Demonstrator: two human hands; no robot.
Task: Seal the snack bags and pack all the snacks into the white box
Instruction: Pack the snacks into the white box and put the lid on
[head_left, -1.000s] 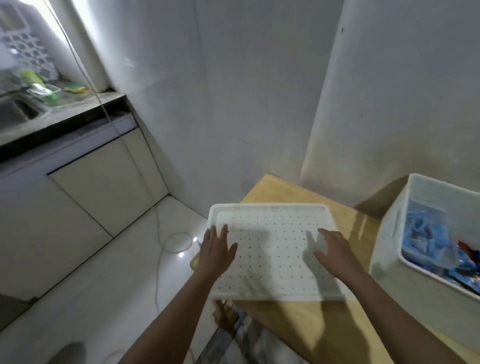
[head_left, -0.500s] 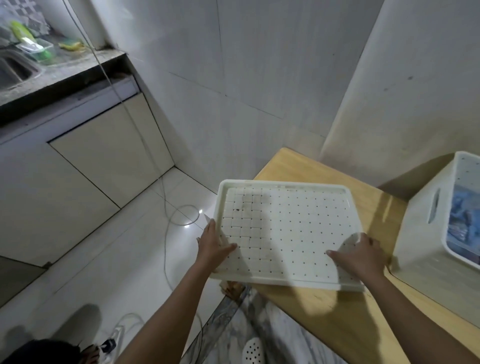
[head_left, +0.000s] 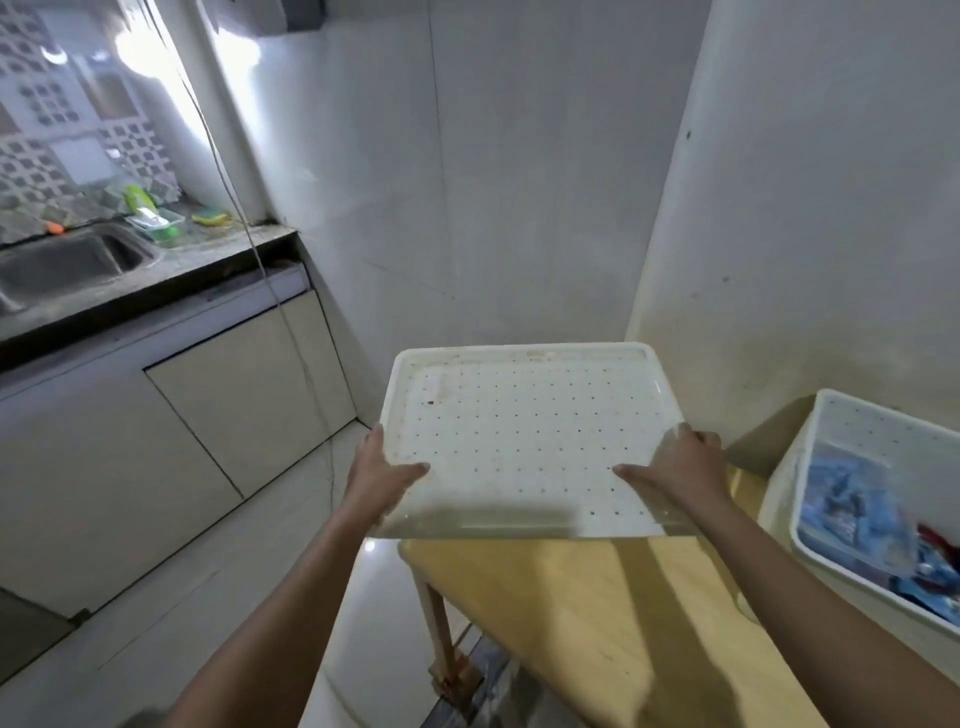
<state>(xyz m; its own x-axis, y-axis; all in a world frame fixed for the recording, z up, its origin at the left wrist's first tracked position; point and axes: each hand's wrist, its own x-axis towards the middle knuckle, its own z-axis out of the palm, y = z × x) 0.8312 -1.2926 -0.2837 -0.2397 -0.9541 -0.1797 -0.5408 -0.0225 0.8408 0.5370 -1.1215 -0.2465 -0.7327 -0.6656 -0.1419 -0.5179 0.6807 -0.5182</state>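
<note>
Both arms stretched fwd, forearms bare; L comes up from lower left of view, R from lower right. My L hand (head_left: 382, 480) grips the lid (head_left: 519, 431) at its near-left corner, thumb flat on top pointing inward, other fingers under the edge & mostly hidden. R hand (head_left: 678, 467) grips the near-right corner the same way: thumb on top pointing in, fingers curled over the side edge. Wrists approx straight. Hands well apart, abt level w/ each other.

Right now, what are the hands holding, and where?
The white dotted tray: left hand grips its left edge, right hand its right edge, both near the closer corners, thumbs on top.
</note>
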